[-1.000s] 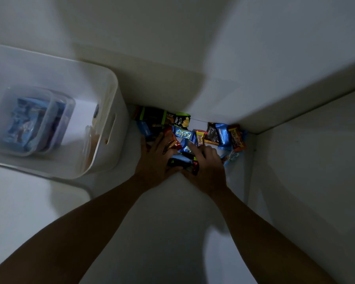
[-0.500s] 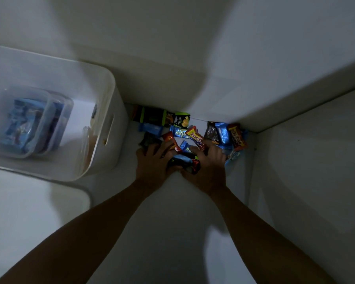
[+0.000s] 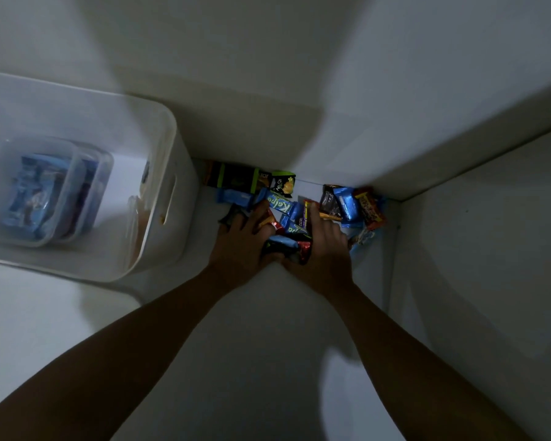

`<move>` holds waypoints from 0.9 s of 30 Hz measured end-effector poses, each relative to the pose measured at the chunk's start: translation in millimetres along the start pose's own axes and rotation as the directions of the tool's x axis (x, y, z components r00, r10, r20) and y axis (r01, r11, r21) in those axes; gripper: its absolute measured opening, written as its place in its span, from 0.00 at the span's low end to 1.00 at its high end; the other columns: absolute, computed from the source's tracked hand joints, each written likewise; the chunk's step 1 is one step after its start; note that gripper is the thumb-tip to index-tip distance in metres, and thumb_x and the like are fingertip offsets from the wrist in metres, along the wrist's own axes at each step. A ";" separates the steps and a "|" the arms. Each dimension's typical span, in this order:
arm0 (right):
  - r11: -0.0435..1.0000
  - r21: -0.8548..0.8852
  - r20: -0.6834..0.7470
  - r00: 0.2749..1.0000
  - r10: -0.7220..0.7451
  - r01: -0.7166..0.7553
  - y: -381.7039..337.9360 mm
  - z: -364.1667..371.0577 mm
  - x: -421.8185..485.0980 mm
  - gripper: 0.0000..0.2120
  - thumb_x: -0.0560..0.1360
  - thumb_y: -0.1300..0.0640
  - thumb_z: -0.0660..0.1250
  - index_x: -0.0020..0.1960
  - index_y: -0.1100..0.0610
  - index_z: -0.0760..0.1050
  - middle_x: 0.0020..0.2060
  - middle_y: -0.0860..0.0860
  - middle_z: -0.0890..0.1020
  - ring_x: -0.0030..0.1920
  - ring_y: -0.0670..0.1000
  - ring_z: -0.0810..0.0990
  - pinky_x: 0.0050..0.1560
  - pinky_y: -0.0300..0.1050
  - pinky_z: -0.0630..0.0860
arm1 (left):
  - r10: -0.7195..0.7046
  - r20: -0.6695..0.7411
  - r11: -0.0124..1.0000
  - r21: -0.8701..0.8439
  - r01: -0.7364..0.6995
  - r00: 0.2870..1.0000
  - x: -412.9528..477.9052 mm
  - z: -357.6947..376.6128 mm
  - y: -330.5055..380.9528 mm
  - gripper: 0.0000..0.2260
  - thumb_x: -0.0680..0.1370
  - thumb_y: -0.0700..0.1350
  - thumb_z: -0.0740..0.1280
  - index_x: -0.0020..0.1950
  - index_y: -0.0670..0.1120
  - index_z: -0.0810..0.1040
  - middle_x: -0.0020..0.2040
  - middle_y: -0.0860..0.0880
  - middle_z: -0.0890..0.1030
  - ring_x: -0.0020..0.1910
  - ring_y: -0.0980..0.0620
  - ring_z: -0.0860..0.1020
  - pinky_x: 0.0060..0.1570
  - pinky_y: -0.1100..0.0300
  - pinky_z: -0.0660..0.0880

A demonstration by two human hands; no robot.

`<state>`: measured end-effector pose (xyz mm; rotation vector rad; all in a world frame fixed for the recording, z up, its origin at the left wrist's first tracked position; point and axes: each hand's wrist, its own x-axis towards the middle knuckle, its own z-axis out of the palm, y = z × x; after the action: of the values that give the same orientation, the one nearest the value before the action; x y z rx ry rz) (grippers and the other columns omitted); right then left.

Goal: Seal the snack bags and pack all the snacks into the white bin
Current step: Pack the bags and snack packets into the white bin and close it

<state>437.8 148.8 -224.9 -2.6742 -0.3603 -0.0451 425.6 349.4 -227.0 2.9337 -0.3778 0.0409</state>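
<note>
A pile of small wrapped snacks (image 3: pixel 347 203) lies on the white surface against the back wall, in blue, red, black and green wrappers. My left hand (image 3: pixel 239 246) and my right hand (image 3: pixel 325 249) cup the near part of the pile from both sides, fingers curled around several snacks (image 3: pixel 287 241) held between them. The white bin (image 3: pixel 169 173) stands to the left, open on top, with clear tubs (image 3: pixel 54 192) of blue packets inside. A long black and green pack (image 3: pixel 233 178) lies beside the bin's wall.
White walls close in at the back and on the right, forming a corner behind the snacks. A second white rounded edge (image 3: pixel 45 291) shows below the bin at the left. The scene is dim.
Both hands have pressed closer together around the near snacks, bunching them up. A blue wrapper and a dark one by my left fingers have shifted slightly.
</note>
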 end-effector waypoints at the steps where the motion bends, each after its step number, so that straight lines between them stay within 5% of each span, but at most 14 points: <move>1: 1.000 -0.004 -0.005 1.000 0.000 0.000 0.5 0.4 0.2 0.51 0.67 0.30 0.69 0.77 0.60 0.61 0.58 0.56 0.78 0.56 0.56 0.76 0.53 0.53 0.74 | -0.005 0.014 1.000 0.013 0.005 1.000 1.7 -1.6 0.5 0.24 0.73 0.68 0.62 0.58 0.51 0.75 0.77 0.45 0.64 0.59 0.37 0.72 0.49 0.43 0.74; 7: 0.996 -0.006 -0.037 0.995 -0.092 0.092 6.9 4.5 -1.5 0.35 0.68 0.33 0.70 0.66 0.54 0.78 0.57 0.57 0.78 0.57 0.56 0.77 0.51 0.49 0.76 | -0.027 0.061 0.998 -0.048 0.030 0.998 6.7 0.2 -3.5 0.25 0.73 0.68 0.64 0.58 0.50 0.77 0.73 0.47 0.70 0.61 0.38 0.72 0.53 0.42 0.74; 13: 0.996 0.000 -0.028 0.996 -0.089 0.089 8.8 4.9 -2.8 0.29 0.70 0.37 0.71 0.63 0.55 0.79 0.53 0.55 0.80 0.53 0.56 0.79 0.46 0.49 0.76 | -0.014 -0.026 0.985 -0.171 0.009 1.000 3.2 0.3 -2.0 0.27 0.72 0.66 0.63 0.56 0.45 0.79 0.65 0.43 0.77 0.60 0.39 0.76 0.52 0.47 0.76; 17: 0.990 0.081 -0.092 0.990 -0.104 0.112 8.0 3.8 -2.8 0.21 0.75 0.45 0.69 0.61 0.58 0.80 0.49 0.55 0.81 0.49 0.57 0.80 0.44 0.51 0.78 | -0.068 0.042 0.964 -0.255 0.077 0.997 2.8 -2.4 -5.0 0.26 0.71 0.58 0.70 0.59 0.39 0.78 0.58 0.37 0.79 0.51 0.37 0.81 0.47 0.47 0.80; 22: 0.987 0.159 -0.013 1.000 0.028 -0.026 3.1 -3.5 2.7 0.21 0.72 0.49 0.71 0.63 0.54 0.79 0.54 0.53 0.80 0.51 0.55 0.81 0.43 0.48 0.80 | -0.172 0.016 0.923 -0.346 0.167 0.985 1.7 -17.7 -1.7 0.27 0.70 0.62 0.72 0.58 0.43 0.78 0.56 0.42 0.80 0.52 0.42 0.80 0.48 0.52 0.79; 27: 0.946 0.268 0.016 0.982 0.188 -0.185 -10.6 -17.7 9.4 0.21 0.73 0.46 0.72 0.64 0.53 0.78 0.56 0.52 0.80 0.54 0.55 0.81 0.48 0.48 0.79 | -0.375 0.116 0.757 -0.535 0.376 0.920 1.9 -34.4 7.9 0.28 0.67 0.66 0.72 0.54 0.44 0.78 0.51 0.47 0.79 0.49 0.47 0.78 0.47 0.56 0.75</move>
<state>444.5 152.6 -203.6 -2.4250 -0.0991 0.0455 425.2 347.8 -191.7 2.3722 0.1910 -0.1098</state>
